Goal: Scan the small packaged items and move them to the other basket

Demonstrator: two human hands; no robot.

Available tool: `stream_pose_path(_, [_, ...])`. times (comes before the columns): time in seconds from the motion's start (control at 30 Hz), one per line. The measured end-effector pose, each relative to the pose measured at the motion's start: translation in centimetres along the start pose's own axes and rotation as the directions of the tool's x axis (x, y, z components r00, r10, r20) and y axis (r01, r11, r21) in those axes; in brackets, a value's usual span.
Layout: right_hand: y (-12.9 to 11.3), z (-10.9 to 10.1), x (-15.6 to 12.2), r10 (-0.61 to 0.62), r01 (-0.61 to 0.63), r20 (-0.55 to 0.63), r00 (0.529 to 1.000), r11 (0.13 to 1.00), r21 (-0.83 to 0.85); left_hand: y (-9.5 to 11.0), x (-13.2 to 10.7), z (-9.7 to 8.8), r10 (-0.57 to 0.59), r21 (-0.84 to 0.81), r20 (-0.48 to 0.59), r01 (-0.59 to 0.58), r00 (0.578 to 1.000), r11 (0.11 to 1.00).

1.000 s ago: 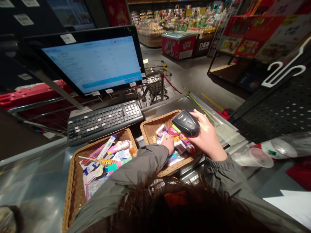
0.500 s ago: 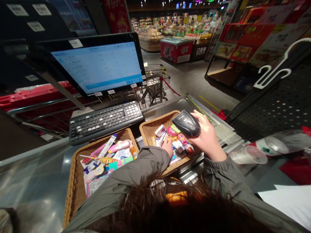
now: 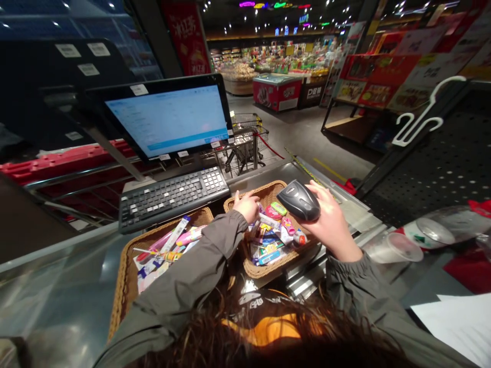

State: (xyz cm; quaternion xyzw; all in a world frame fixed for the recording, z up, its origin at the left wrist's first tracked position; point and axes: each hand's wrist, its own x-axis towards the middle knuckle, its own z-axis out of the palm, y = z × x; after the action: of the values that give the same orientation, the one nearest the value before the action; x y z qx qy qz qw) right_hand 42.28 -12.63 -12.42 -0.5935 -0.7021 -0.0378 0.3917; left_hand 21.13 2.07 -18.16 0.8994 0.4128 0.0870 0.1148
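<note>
In my right hand (image 3: 333, 221) is a black barcode scanner (image 3: 298, 200), its head pointing left above the right wicker basket (image 3: 251, 273). My left hand (image 3: 247, 206) is over that basket's far left side, thumb and forefinger apart; its other fingers are partly hidden, and I see nothing held. Small packaged goods lie in the basket, among them a green-rimmed oval pack (image 3: 279, 208), a pink pack (image 3: 287, 225) and a blue pack (image 3: 270, 257). The left wicker basket (image 3: 121, 278) holds more colourful packages, partly covered by my left sleeve.
Behind the baskets are a black keyboard (image 3: 174, 195) and a lit monitor (image 3: 172, 120). A white hanger (image 3: 416, 125) hangs on a dark perforated panel at right. Plastic cups (image 3: 401, 248) and paper sheets (image 3: 456, 322) lie to the right. A shopping cart (image 3: 245, 145) stands beyond the counter.
My left hand has moved up and left, from the middle of the right basket to its far left side. The scanner stays in my right hand, nearly in place. The view has tilted slightly upward.
</note>
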Motion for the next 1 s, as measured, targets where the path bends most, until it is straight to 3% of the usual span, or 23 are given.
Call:
stream_pose_path(0.07, [-0.5, 0.3, 0.3, -0.018, 0.018, 0.001, 1.000, 1.000, 0.013, -0.8, -1.2, -3.9, 0.028, 0.047, -0.004, -0.028, 1.000, 0.998])
stream_pose_path(0.17, [-1.5, 0.9, 0.9, -0.047, 0.047, -0.008, 0.999, 0.998, 0.037, -1.4, -3.6, -8.7, 0.011, 0.075, -0.117, -0.002, 0.993, 0.997])
stream_pose_path(0.3, [-2.8, 1.6, 1.9, -0.104, 0.104, 0.002, 0.995, 0.993, 0.050, -2.2, -7.0, -12.3, -0.047, 0.035, -0.256, 0.058, 0.965, 0.998])
stream_pose_path(0.53, [-6.5, 2.7, 4.0, -0.204, 0.203, 0.025, 0.979, 0.978, 0.049, -5.5, -11.2, -15.5, -0.233, -0.127, -0.441, 0.197, 0.867, 0.972])
stream_pose_path(0.77, [-9.5, 3.5, 4.9, -0.296, 0.292, 0.049, 0.954, 0.954, 0.070, -7.7, -14.1, -16.9, -0.305, -0.188, -0.481, 0.243, 0.822, 0.952])
stream_pose_path(1.0, [-11.3, 4.0, 4.7, -0.297, 0.287, 0.094, 0.950, 0.952, 0.104, -8.5, -16.1, -17.3, -0.315, -0.148, -0.499, 0.279, 0.807, 0.949])
